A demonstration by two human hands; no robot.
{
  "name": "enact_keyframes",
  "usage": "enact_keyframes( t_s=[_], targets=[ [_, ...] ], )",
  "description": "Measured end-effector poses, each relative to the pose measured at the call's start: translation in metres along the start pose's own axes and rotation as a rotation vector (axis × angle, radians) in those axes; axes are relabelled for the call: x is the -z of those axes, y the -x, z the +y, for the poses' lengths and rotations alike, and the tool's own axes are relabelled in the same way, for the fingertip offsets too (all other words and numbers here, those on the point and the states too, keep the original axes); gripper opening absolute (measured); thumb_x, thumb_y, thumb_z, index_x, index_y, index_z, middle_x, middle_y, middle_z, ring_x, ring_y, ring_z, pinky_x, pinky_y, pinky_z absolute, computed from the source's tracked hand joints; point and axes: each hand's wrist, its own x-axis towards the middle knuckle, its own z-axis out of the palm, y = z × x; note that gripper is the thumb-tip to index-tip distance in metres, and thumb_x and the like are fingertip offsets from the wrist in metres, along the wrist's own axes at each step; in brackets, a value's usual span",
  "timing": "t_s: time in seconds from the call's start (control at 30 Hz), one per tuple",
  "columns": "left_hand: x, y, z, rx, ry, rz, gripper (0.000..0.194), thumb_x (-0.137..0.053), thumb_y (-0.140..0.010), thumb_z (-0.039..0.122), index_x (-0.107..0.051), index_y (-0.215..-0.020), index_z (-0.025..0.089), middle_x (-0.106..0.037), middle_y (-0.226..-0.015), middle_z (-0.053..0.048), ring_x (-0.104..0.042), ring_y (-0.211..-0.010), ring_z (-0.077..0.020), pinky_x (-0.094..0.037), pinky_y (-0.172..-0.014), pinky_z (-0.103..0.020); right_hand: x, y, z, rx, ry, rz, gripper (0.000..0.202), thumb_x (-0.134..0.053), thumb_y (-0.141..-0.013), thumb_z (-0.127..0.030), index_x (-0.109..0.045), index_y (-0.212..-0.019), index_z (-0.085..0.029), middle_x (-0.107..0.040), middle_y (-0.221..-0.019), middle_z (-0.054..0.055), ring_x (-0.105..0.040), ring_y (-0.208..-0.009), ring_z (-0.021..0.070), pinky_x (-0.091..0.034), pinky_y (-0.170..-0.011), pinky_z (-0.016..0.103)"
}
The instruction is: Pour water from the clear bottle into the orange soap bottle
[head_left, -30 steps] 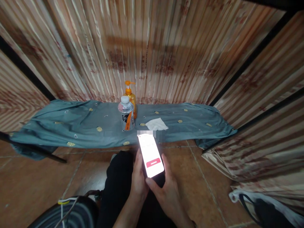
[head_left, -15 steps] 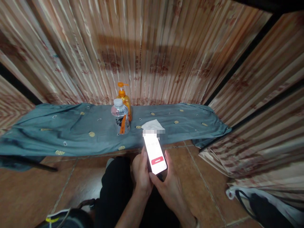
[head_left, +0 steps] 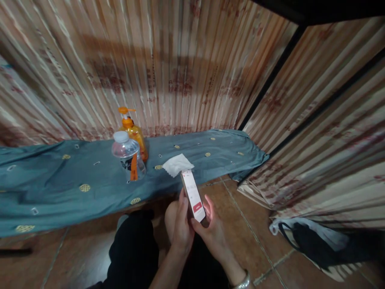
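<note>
A smartphone [head_left: 193, 196] with a lit white screen and a red button is held over my lap, tilted toward its right side. My left hand [head_left: 182, 224] is closed along its left edge. My right hand [head_left: 212, 226] grips the lower right part, thumb at the bottom edge and fingers bent at the side. Just beyond the phone's top end lies a white tissue [head_left: 178, 164] on the cloth-covered bench. Left of the tissue stand a clear plastic bottle [head_left: 128, 154] with a white cap and, behind it, an orange pump bottle [head_left: 136, 138]. Both are upright.
A teal cloth [head_left: 99, 170] with pineapple prints covers the low bench. Pleated curtains [head_left: 168, 72] hang behind and to the right, with a dark metal pole [head_left: 273, 76] at the corner. A dark bag-like item [head_left: 315, 245] lies on the tiled floor [head_left: 243, 237] at right.
My view has swung to the right, so the bottles and bench sit further left. The phone has turned, its screen now seen narrower and less glaring. Both hands keep hold of it.
</note>
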Motion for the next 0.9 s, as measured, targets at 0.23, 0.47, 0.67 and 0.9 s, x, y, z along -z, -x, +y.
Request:
enact_keyframes(
  t_s=[0.23,0.47,0.67,0.9],
  targets=[
    [-0.017,-0.024,-0.021,0.092,-0.015,-0.085,0.077,-0.089,-0.079,0.067,-0.076,-0.146,0.031,-0.064,-0.169,-0.010,-0.043,-0.169,-0.0357,-0.035,-0.137,-0.048,0.021,-0.032,0.023,-0.024,-0.243,0.047,0.087,-0.091,-0.079,-0.053,-0.060,-0.155,-0.024,-0.085,-0.131,0.012,-0.081,-0.126,0.0337,-0.062,-0.116,0.054],
    [0.004,-0.046,-0.019,0.096,-0.085,-0.035,0.084,-0.086,-0.081,0.067,-0.067,-0.154,0.029,-0.050,-0.180,-0.019,-0.035,-0.173,-0.0361,-0.030,-0.137,-0.053,0.061,-0.089,0.036,-0.025,-0.153,0.220,0.095,-0.093,-0.067,-0.064,-0.063,-0.146,-0.021,-0.088,-0.117,0.014,-0.084,-0.110,0.0357,-0.063,-0.109,0.059],
    [0.023,-0.049,-0.009,0.043,-0.137,0.005,0.073,-0.082,-0.087,0.063,-0.068,-0.150,0.029,-0.059,-0.172,-0.019,-0.044,-0.169,-0.0365,-0.034,-0.135,-0.054,0.119,-0.169,0.033,-0.068,0.294,0.363,0.107,-0.085,-0.067,-0.070,-0.058,-0.152,-0.011,-0.083,-0.130,0.025,-0.080,-0.125,0.0404,-0.063,-0.109,0.053],
    [0.032,-0.037,-0.013,0.011,-0.166,0.045,0.073,-0.088,-0.082,0.062,-0.073,-0.144,0.027,-0.069,-0.162,-0.018,-0.047,-0.167,-0.0386,-0.025,-0.140,-0.055,0.177,-0.255,0.015,-0.155,0.669,0.486,0.095,-0.087,-0.076,-0.052,-0.056,-0.153,-0.004,-0.080,-0.133,0.034,-0.077,-0.129,0.0474,-0.061,-0.107,0.053]
  ],
)
